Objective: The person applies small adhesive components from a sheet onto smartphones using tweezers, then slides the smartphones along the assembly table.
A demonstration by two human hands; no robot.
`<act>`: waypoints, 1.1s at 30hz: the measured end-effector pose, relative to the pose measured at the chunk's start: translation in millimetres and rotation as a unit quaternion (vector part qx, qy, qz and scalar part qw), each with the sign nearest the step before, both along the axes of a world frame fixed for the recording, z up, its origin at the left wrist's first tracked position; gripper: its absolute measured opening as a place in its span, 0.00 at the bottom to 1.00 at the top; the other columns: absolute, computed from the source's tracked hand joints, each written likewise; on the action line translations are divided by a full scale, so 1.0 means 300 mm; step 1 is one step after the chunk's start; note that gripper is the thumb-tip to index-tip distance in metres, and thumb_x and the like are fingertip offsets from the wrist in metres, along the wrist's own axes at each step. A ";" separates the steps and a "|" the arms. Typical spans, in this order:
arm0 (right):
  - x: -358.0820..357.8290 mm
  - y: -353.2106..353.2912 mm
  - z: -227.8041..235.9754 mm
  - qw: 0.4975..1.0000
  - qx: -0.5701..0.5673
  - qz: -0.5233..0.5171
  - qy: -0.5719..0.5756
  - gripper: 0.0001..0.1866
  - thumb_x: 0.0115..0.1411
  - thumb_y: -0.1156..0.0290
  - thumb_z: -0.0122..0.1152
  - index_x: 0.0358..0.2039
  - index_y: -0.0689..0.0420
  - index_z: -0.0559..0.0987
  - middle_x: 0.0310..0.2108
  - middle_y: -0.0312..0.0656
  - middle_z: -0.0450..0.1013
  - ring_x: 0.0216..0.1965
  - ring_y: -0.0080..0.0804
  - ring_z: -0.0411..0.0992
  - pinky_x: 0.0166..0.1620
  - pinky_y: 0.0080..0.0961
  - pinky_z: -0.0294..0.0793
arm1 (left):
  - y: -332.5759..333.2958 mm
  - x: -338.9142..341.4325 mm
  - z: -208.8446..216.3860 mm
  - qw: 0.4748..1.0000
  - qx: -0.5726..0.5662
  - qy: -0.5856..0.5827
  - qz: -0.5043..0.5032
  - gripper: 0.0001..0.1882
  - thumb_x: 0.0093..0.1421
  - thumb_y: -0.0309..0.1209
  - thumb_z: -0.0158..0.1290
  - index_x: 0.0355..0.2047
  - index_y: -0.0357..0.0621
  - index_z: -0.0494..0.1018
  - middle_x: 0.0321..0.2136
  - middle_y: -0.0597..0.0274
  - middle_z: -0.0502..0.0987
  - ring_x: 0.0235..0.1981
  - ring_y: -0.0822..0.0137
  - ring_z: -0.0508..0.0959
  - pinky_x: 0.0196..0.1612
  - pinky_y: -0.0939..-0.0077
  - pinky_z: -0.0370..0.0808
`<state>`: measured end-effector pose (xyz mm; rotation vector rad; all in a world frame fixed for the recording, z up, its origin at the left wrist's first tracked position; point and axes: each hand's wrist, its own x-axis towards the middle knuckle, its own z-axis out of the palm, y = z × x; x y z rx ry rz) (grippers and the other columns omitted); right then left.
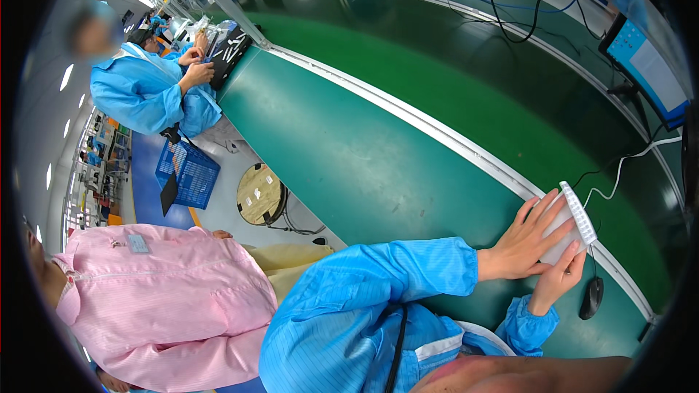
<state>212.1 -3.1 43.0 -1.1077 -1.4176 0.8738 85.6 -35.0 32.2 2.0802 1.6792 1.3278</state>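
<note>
A white keyboard (579, 215) stands tilted up on edge at the right of the green worktop, its rows of keys turned away from me. My left hand (520, 244) lies against its pale underside with the fingers stretched and spread. Below it, my right hand (559, 282) grips the keyboard's near end between thumb and fingers. Both wrists come out of blue sleeves. Close to the right hand, a black wired mouse (591, 298) rests on the worktop.
The green worktop (349, 153) is edged by a metal rail (408, 116). A monitor (644, 65) and cables stand at the right. Someone in pink (167, 298) is close on the left; a blue-clad co-worker (138, 91) handles items farther off. A round stool (260, 193) and blue crate (188, 167) stand on the floor.
</note>
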 end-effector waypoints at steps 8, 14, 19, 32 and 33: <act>0.042 0.012 -0.015 0.999 -0.020 -0.004 -0.038 0.24 0.80 0.61 0.45 0.46 0.72 0.81 0.34 0.41 0.79 0.35 0.21 0.71 0.37 0.22 0.71 | -0.001 0.005 -0.009 0.998 0.034 0.039 0.035 0.55 0.47 0.50 0.72 0.73 0.59 0.59 0.76 0.38 0.47 0.77 0.34 0.44 0.71 0.32 0.45; 0.061 0.015 -0.007 0.998 -0.003 0.035 -0.043 0.26 0.79 0.61 0.47 0.32 0.70 0.79 0.25 0.34 0.75 0.27 0.18 0.65 0.29 0.25 0.63 | -0.006 -0.003 -0.001 0.997 0.068 0.020 0.044 0.55 0.46 0.53 0.73 0.72 0.60 0.61 0.76 0.36 0.48 0.77 0.35 0.45 0.71 0.32 0.43; 0.060 0.016 0.011 0.989 0.068 0.097 -0.085 0.25 0.78 0.65 0.47 0.25 0.69 0.73 0.21 0.36 0.71 0.25 0.20 0.63 0.28 0.27 0.60 | -0.003 -0.020 0.030 0.997 0.054 -0.008 0.055 0.53 0.46 0.53 0.72 0.71 0.57 0.62 0.76 0.35 0.47 0.76 0.32 0.46 0.71 0.31 0.44; 0.012 0.005 0.071 0.953 0.204 0.169 -0.150 0.19 0.71 0.68 0.49 0.32 0.71 0.82 0.29 0.52 0.78 0.34 0.44 0.75 0.39 0.37 0.71 | 0.028 -0.025 -0.016 0.989 0.126 -0.073 0.033 0.41 0.49 0.40 0.68 0.62 0.37 0.67 0.57 0.48 0.74 0.60 0.44 0.73 0.64 0.45 0.66; 0.020 0.008 0.068 0.952 0.204 0.170 -0.150 0.19 0.71 0.68 0.49 0.32 0.71 0.82 0.29 0.52 0.78 0.34 0.44 0.75 0.39 0.37 0.71 | 0.029 -0.025 -0.023 0.989 0.121 -0.081 0.019 0.36 0.49 0.36 0.67 0.57 0.36 0.70 0.53 0.50 0.77 0.56 0.47 0.76 0.62 0.49 0.69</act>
